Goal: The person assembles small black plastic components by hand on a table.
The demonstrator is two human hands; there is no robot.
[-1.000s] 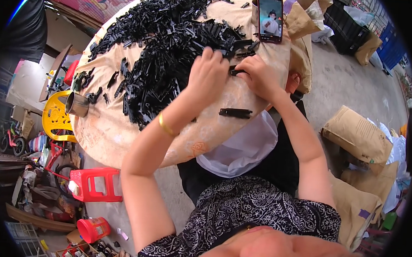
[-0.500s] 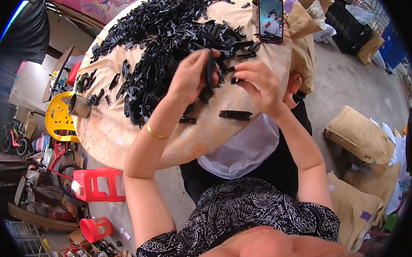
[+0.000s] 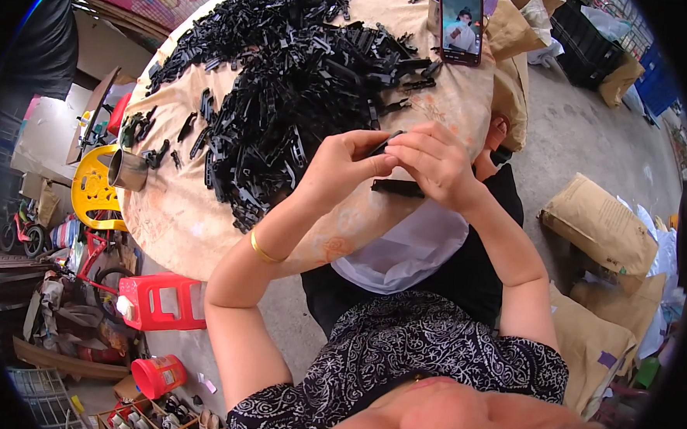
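Note:
My left hand (image 3: pixel 347 168) and my right hand (image 3: pixel 438 163) meet above the near part of the table. Between their fingertips is a small black plastic piece (image 3: pixel 386 144), mostly covered by the fingers. Both hands are closed on it in a pinch. A longer black plastic piece (image 3: pixel 395 188) lies on the cloth just below my right hand, partly behind it. Beyond my hands spreads a large heap of similar black plastic pieces (image 3: pixel 287 95). Its near edge reaches close to my left wrist.
A phone (image 3: pixel 461 26) stands at the far right of the cloth-covered table (image 3: pixel 179 233). A metal cup (image 3: pixel 128 170) sits at the left edge. A white plastic bag (image 3: pixel 403 256) lies over my lap. Around the floor are a red stool (image 3: pixel 160 302) and brown paper sacks (image 3: pixel 599 224).
My hands have come together from apart, and the left has lowered and turned toward the right. Small black pieces that each hand held now appear as one partly hidden piece between them.

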